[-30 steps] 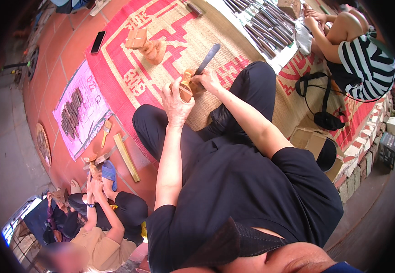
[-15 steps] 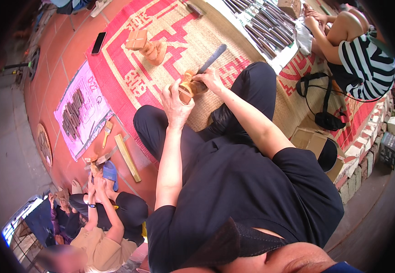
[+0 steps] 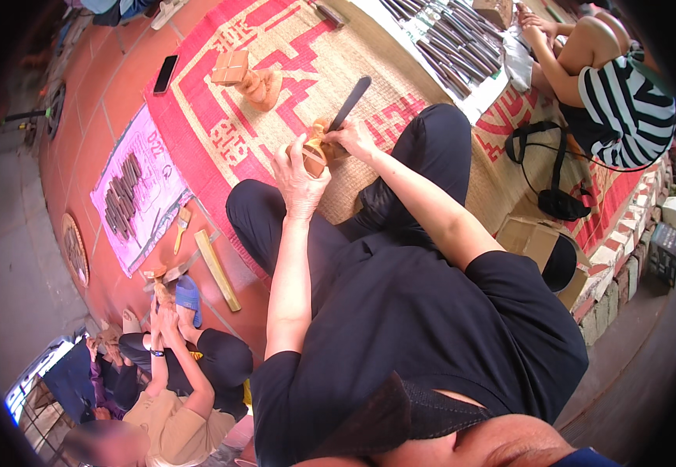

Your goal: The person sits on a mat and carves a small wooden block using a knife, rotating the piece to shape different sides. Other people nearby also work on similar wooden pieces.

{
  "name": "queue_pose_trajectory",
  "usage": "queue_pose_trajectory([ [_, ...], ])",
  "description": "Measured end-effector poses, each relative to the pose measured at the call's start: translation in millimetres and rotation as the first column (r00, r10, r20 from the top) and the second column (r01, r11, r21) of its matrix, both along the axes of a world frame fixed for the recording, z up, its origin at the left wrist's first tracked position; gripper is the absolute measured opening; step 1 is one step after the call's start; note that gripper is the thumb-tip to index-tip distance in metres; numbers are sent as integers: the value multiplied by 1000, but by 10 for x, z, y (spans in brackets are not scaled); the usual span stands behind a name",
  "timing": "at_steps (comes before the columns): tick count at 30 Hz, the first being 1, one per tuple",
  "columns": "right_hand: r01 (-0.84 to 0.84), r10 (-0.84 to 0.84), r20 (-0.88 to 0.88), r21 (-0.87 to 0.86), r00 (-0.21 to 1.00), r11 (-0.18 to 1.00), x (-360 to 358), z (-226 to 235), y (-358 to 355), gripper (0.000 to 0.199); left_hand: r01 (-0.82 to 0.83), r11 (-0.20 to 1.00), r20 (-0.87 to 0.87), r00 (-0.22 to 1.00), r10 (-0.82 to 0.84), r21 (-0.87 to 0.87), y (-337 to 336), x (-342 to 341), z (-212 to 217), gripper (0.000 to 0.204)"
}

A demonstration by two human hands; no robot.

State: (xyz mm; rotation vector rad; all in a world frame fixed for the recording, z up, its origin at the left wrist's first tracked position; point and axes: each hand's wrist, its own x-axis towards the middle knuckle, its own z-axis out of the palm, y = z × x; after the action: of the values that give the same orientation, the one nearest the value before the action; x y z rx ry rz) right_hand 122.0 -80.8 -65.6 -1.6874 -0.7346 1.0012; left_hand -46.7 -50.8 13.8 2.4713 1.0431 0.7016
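Woodcarving (image 3: 315, 162) above mat (image 3: 346, 185), inside its left edge: left hand (image 3: 301, 177) is clasping it, right hand (image 3: 355, 140) is pinching dark tool (image 3: 350, 101), likely trimming; next stroke needing steadiness.

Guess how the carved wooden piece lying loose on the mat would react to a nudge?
The carved wooden piece looks solid, so it's probably stiff. Its flat-sided block end would likely stop it rolling freely. The woven mat looks textured, so it may drag rather than glide.
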Motion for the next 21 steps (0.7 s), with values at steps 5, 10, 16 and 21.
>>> queue_pose_trajectory([
  [5,166,-180,-224,-79,958,983,44,-55,20,18,7,1000,-5,1000,-7,8,-5,39,15,82],
  [10,32,-29,-68,47,997,998,-4,-100,21,23,4,1000,12,1000,-4,2,-4,-3,-4,82],
  [16,136,-137,-125,-18,983,991,79,-262,35,23,29,1000,-2,1000,-29,12,-6,52,18,82],
  [21,71,-61,-147,63,987,995,-10,-77,10,21,3,1000,22,1000,-3,0,-15,5,-3,81],
])
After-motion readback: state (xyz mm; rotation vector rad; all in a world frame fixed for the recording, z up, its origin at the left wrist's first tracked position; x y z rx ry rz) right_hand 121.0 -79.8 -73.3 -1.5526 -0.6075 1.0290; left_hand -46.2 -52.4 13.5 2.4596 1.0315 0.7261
